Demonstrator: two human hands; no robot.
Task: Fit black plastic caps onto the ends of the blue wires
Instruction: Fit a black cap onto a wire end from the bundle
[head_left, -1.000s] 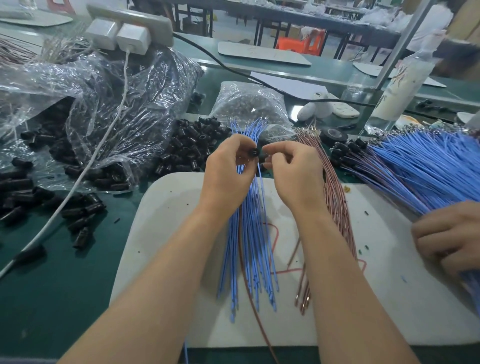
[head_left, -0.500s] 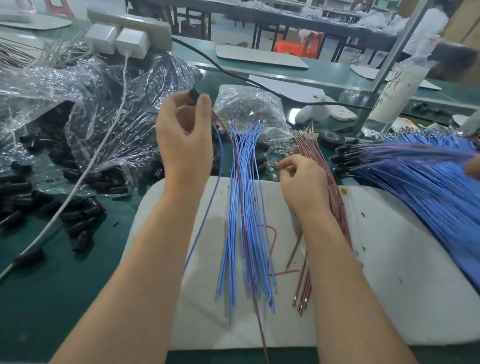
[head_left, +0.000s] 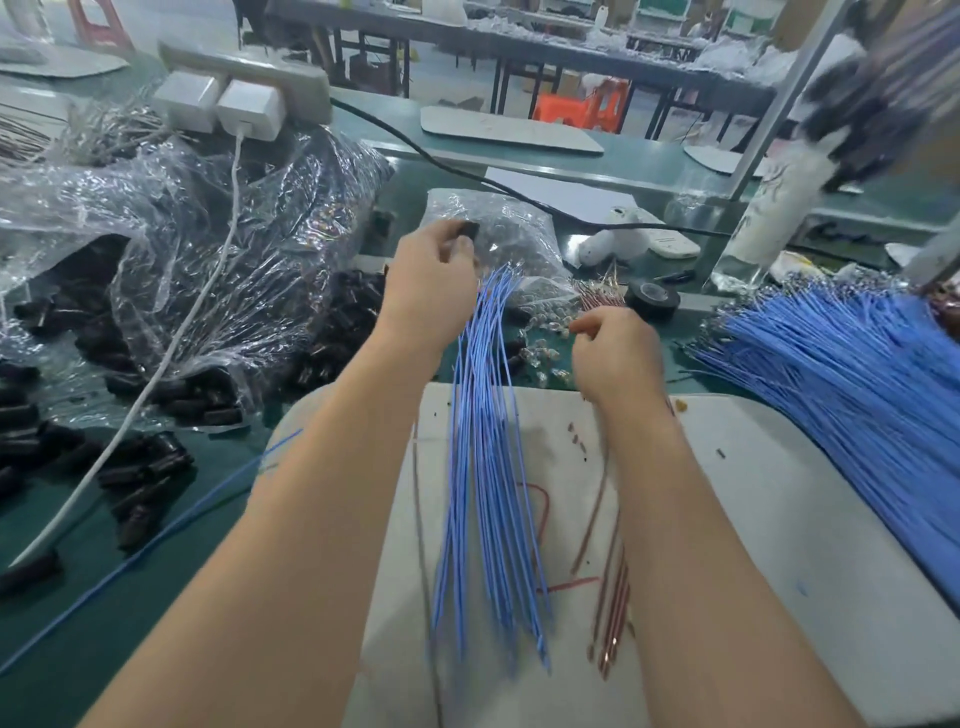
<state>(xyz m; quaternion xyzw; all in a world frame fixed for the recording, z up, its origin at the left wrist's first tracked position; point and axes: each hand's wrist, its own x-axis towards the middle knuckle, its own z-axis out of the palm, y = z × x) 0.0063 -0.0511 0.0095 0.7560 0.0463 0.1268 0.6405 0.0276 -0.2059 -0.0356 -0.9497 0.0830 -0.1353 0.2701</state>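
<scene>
My left hand (head_left: 428, 283) is raised over the far end of a loose bundle of blue wires (head_left: 480, 457) and pinches a black plastic cap (head_left: 466, 230) at its fingertips. The bundle lies fanned lengthwise on the white mat (head_left: 769, 519). To the right of it, my right hand (head_left: 615, 356) has its fingers curled, with thumb and forefinger pinched together over a scatter of small shiny parts (head_left: 543, 348); anything between them is too small to see. One single blue wire (head_left: 156, 540) runs from under my left forearm to the lower left.
Loose black caps (head_left: 150, 467) lie on the green table at left, with more under crumpled clear plastic (head_left: 208, 249). A big fan of blue wires (head_left: 841, 374) covers the right side. Copper-coloured wires (head_left: 613, 613) lie beside the bundle. A white cable (head_left: 171, 343) crosses the left. A roll of black tape (head_left: 652, 300) sits behind.
My left hand has come down and to the right with the black cap. The single blue wire now trails off to the lower left. My right hand has stayed by the small parts.
</scene>
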